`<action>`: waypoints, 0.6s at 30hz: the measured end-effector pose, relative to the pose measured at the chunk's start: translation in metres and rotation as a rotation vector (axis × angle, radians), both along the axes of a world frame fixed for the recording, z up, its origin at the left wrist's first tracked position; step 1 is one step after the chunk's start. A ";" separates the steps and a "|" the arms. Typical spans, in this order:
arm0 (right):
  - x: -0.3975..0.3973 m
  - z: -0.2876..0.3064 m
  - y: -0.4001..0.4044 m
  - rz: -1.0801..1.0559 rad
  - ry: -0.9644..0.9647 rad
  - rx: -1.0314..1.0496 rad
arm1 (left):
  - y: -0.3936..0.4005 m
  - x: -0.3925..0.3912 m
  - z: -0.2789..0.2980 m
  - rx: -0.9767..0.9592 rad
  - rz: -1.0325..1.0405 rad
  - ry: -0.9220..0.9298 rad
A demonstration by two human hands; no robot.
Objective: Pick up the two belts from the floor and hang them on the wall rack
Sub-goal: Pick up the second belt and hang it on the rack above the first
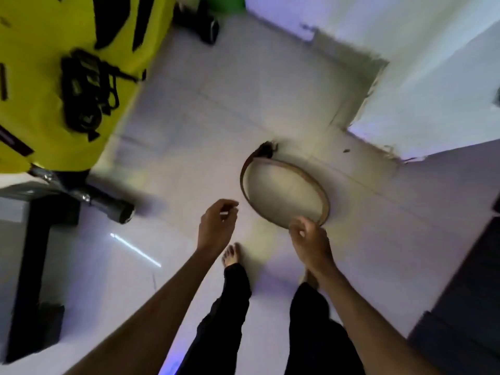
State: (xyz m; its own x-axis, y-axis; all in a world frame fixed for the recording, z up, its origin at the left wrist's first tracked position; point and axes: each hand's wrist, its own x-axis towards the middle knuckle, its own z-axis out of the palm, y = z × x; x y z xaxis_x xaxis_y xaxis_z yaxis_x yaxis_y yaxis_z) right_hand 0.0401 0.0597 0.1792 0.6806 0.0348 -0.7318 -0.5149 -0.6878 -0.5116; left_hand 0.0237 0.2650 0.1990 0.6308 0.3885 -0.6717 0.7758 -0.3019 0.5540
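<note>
A brown belt (323, 194) lies on the white tiled floor, curled into an oval loop standing on its edge, with its dark buckle (266, 150) at the far end. My right hand (308, 240) hovers over the near rim of the loop, fingers curled and holding nothing; whether it touches the belt I cannot tell. My left hand (216, 226) hangs to the left of the loop, apart from it, fingers loosely bent and empty. I see only this one belt, and no wall rack is in view. The picture is blurred.
A yellow-green covered surface (40, 77) with a black strapped bundle (84, 90) stands at upper left. A dark cylinder (119, 211) lies on the floor at left. White walls (405, 77) form a corner at upper right. My bare feet and black trousers are below.
</note>
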 end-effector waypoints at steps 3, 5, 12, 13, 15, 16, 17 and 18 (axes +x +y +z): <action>0.022 -0.098 0.057 0.004 0.003 -0.020 | 0.036 0.012 -0.081 -0.024 0.029 0.029; 0.043 -0.158 0.088 -0.019 0.011 -0.033 | 0.056 0.021 -0.131 -0.014 0.039 0.033; 0.127 -0.357 0.184 -0.065 -0.067 -0.105 | 0.096 0.044 -0.307 -0.037 0.080 0.030; 0.130 -0.374 0.192 -0.058 -0.077 -0.125 | 0.098 0.043 -0.323 -0.045 0.084 0.042; 0.132 -0.392 0.199 -0.048 -0.096 -0.172 | 0.095 0.040 -0.339 -0.069 0.093 0.057; 0.132 -0.396 0.200 -0.058 -0.100 -0.182 | 0.093 0.038 -0.342 -0.078 0.098 0.060; 0.130 -0.391 0.198 -0.080 -0.093 -0.174 | 0.091 0.036 -0.338 -0.083 0.106 0.059; 0.128 -0.381 0.195 -0.114 -0.077 -0.148 | 0.088 0.034 -0.330 -0.090 0.123 0.054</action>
State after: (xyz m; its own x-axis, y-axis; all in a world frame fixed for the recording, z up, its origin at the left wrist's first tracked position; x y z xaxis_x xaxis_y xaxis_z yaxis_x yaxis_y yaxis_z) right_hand 0.1677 0.2542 -0.2022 0.7278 -0.1502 -0.6692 -0.5575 -0.6978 -0.4497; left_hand 0.0572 0.3530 -0.1311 0.5439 0.3974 -0.7391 0.8335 -0.1538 0.5307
